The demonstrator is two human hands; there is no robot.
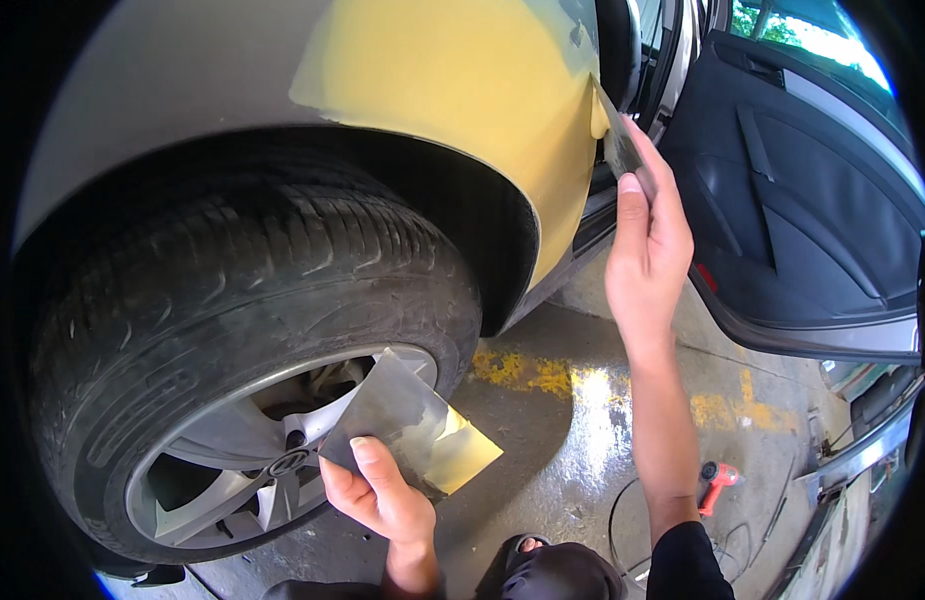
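Yellow body filler (pixel 437 75) covers a wide patch of the grey car's rear fender, above the wheel arch. My right hand (pixel 650 220) grips a thin dark filler spreader (pixel 622 145), thumb on one face and fingers behind. Its far edge meets the fender's edge beside the door opening, with a lump of yellow filler (pixel 598 110) there. Low in front of the wheel, my left hand (pixel 382 495) pinches a square grey sheet (pixel 387 415) by its near corner. Yellow filler (pixel 462 455) is smeared over that sheet's right corner.
The tyre (pixel 232 270) and silver alloy wheel (pixel 232 435) fill the left side. An open black car door (pixel 792 190) stands at the right. A red tool (pixel 719 480) and a dark cable lie on the concrete floor (pixel 522 410), which has worn yellow markings.
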